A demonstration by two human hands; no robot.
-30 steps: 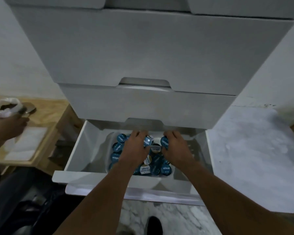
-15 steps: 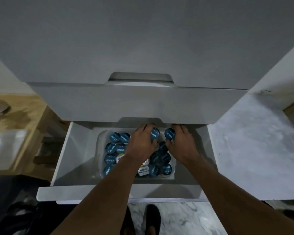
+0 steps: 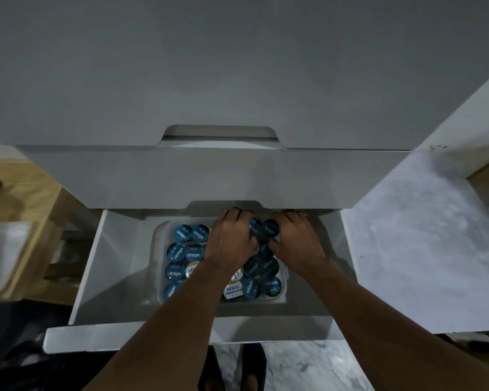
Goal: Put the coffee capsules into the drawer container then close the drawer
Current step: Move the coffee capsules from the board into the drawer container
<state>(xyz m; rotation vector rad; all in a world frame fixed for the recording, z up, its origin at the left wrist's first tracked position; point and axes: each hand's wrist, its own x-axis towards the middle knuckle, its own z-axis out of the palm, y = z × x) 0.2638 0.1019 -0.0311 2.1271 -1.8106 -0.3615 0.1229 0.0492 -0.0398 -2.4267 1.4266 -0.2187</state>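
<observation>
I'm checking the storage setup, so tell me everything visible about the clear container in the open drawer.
The container is a translucent, plastic-looking rectangular tub with rounded corners. It sits flat on the floor of the open white drawer, right of centre. It is packed with coffee capsules, mostly blue-lidded, a few white and gold. The left hand and right hand rest on capsules at its far end.

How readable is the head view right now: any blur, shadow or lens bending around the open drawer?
Head view: dim overall; blue-lidded coffee capsules in the translucent plastic container are sharp enough to read their print; back of the open white drawer lies in shadow, hiding the fingertips of left hand and right hand; wide-angle bending at the edges.
</observation>
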